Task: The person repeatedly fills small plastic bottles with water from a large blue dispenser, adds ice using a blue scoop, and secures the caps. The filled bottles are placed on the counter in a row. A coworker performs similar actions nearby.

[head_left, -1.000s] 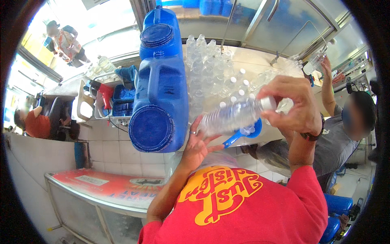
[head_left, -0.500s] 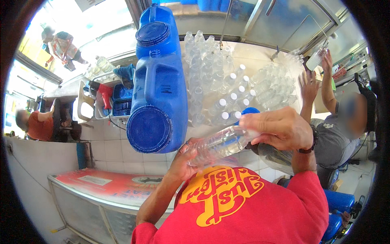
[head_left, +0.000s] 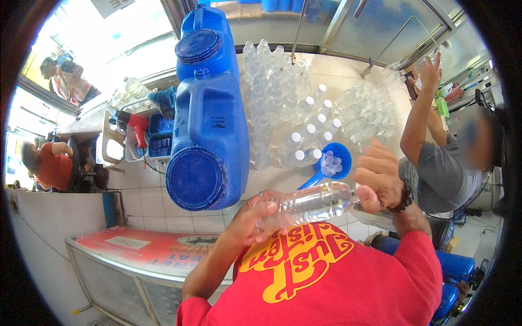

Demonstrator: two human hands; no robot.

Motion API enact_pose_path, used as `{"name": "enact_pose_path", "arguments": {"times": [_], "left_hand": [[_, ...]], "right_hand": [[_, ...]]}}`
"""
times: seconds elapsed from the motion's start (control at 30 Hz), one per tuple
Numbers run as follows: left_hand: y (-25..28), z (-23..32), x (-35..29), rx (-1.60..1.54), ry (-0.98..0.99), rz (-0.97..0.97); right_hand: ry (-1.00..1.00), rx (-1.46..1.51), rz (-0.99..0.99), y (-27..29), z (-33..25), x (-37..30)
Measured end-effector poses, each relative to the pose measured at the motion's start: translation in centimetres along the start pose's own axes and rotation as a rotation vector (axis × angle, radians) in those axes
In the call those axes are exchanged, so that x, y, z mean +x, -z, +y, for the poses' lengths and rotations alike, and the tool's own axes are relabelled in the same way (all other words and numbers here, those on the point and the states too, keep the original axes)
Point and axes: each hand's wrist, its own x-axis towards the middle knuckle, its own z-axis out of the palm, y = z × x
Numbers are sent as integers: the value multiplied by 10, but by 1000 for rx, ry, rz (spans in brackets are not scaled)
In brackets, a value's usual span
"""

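A clear plastic water bottle (head_left: 311, 205) lies nearly level in front of my red shirt, its mouth end to the right. Around its base is wrapped my left hand (head_left: 254, 218), a ring on one finger. My right hand (head_left: 379, 176), with a black watch at the wrist, closes over the mouth end and hides any cap there. Just beyond the bottle, a blue dipper (head_left: 342, 155) holds several small whitish caps, its handle pointing toward me. Several white-capped bottles (head_left: 304, 137) stand on the pale counter beside it.
Large blue water jugs (head_left: 209, 130) stand left of rows of uncapped bottles (head_left: 272, 92). More bottles (head_left: 364, 111) lie stacked at right. A co-worker (head_left: 443, 146) reaches up at far right. A red hair dryer (head_left: 138, 129) rests in a bin; a red-topped case (head_left: 147, 242) stands lower left.
The bottle and my hands have shifted slightly right, and the bottle has tilted closer to level. My right hand has turned and lowered, uncovering the dipper. The co-worker's arms have moved.
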Motion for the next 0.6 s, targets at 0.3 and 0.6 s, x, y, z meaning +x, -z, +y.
{"name": "enact_pose_path", "arguments": {"times": [0.3,0.6], "left_hand": [[-38,-5,0,1066,-1030,220],[-18,1,55,1484,-1081,505]], "right_hand": [[-1013,626,339,-37,-26,-35],[-510,-44,352,-16,41,35]]}}
